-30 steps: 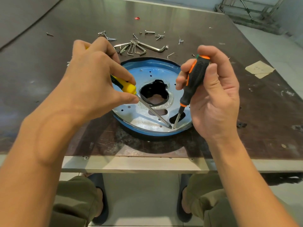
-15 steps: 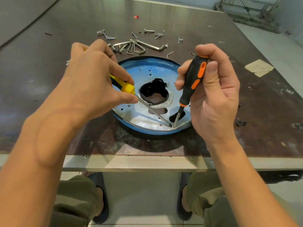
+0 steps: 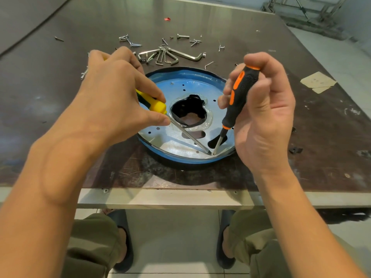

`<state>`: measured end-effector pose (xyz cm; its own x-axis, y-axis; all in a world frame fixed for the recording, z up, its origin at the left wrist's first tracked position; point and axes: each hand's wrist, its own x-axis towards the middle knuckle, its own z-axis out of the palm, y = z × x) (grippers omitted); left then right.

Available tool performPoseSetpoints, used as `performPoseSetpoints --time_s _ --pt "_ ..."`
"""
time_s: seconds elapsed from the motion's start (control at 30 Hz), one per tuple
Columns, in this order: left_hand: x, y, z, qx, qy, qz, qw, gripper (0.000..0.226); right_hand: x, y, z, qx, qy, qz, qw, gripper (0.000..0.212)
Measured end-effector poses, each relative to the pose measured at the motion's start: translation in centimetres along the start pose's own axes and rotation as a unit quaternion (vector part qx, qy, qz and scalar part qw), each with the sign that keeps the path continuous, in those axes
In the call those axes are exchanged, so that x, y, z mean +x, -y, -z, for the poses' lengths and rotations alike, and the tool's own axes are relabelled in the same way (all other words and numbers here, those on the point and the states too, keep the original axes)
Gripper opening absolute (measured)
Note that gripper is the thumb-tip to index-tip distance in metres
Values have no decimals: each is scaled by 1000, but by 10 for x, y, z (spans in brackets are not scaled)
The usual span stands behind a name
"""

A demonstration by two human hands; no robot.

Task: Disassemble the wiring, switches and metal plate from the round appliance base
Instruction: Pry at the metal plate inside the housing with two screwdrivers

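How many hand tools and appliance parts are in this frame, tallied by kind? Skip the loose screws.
Screwdrivers: 2, yellow-handled in the left hand, black-and-orange in the right hand
Hex key sets: 1
Round appliance bases: 1
Total: 4

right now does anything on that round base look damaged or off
Yes: the centre hole of the metal plate in the round base is jagged and irregular, ringed by a lumpy clear residue, looking roughly cut or melted.
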<state>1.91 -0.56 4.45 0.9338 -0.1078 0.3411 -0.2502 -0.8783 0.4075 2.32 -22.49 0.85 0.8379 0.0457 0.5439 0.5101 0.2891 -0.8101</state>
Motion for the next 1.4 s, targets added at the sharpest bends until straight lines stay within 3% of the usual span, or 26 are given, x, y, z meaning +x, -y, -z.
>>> performPoseSetpoints --time_s 0.23,0.6,0.87,1.0,1.17,1.3,1.4 --pt "-2 0 0 -1 5 3 1000 44 1 -4 6 -1 -39 9 999 24" --pt "-3 -1 0 6 8 9 1000 44 1 0 5 21 -16 0 1000 22" --pt "-4 1 -1 7 15 25 1000 44 1 3 0 16 -12 -5 1000 36" --pt "-4 1 -1 9 20 32 999 44 0 0 3 29 -39 -3 999 23" --pt "-4 1 -2 16 28 39 999 44 -1 -3 7 8 -30 13 999 32" --pt "-3 2 -1 25 44 49 998 41 -1 1 1 22 1 7 1000 23" --pt "-3 2 -1 31 45 53 997 43 -1 2 -2 -4 -10 17 1000 35"
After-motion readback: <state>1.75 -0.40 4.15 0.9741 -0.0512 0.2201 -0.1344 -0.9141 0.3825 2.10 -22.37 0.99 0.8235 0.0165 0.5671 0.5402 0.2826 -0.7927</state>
